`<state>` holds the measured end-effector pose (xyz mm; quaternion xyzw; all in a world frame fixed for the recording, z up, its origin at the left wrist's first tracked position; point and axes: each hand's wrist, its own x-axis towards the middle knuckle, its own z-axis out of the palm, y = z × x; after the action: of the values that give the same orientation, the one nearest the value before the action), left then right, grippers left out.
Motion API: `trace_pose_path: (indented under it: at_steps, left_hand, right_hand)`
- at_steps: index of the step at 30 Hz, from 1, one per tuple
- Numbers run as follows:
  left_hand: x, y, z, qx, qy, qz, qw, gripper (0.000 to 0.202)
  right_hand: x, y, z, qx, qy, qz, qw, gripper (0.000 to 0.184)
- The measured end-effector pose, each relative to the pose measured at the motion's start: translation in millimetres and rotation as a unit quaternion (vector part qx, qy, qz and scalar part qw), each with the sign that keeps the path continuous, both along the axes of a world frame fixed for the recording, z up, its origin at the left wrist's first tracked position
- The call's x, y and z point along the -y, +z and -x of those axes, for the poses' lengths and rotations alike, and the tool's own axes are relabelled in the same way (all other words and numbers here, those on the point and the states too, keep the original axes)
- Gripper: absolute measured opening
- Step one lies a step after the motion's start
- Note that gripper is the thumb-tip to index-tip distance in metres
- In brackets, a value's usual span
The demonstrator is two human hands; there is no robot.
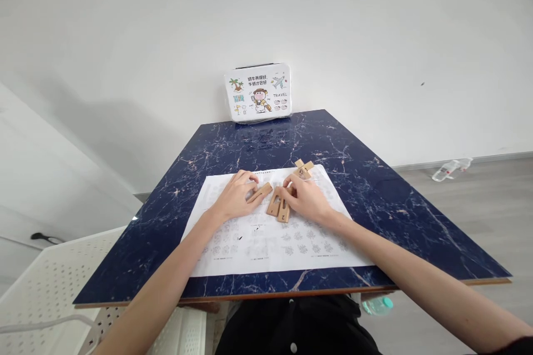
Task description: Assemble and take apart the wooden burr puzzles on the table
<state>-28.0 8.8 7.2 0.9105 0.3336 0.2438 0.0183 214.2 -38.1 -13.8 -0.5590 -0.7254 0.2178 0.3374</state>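
Left of the 2 block (283, 214), your left hand (238, 197) pinches a slanting stick (263, 191); your right hand (308, 197) pinches that block.

The small blocks (283, 214) look like pale, bare wood, smooth and nearly matt, and lie on a sheet (250, 258) of thin, matt printed paper, slightly creased. Beneath it, the table top (166, 227) has a smooth, glossy, marble-veined finish that mirrors the case (259, 94), itself smooth and shiny under crinkled clear plastic film. The wall (353, 39) is smooth and matt, the bottles (449, 170) on the floor (470, 216) clear plastic, and the garment (266, 327) matt black cloth.
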Motion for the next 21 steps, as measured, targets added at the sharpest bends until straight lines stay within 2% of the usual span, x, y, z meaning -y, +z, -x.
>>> trace_pose_path:
  at_steps: [2,6,13,18,21]
  left_hand:
    - [-0.8,-1.0,-0.2,-0.004,0.002,-0.003,1.0,0.036]
    - [0.5,2.0,-0.1,-0.025,-0.006,-0.015,1.0,0.045]
    - [5.9,9.4,-2.1,-0.039,-0.047,0.0,0.998,0.043]
    - [9.3,9.4,-7.2,-0.034,-0.017,-0.006,0.999,0.03]
    - [14.3,8.5,-12.2,-0.022,-0.003,0.015,1.0,0.022]
  right_hand:
    - [0.2,-1.3,-0.3,0.042,-0.015,-0.011,0.999,0.016]
    - [-0.2,-1.6,-1.9,0.102,-0.029,-0.017,0.994,0.014]
    - [2.7,3.4,0.2,0.178,-0.044,0.006,0.983,0.021]
    - [4.5,6.6,1.4,0.204,-0.051,0.011,0.978,0.023]
    - [4.1,6.7,1.3,0.215,-0.052,0.017,0.975,0.023]
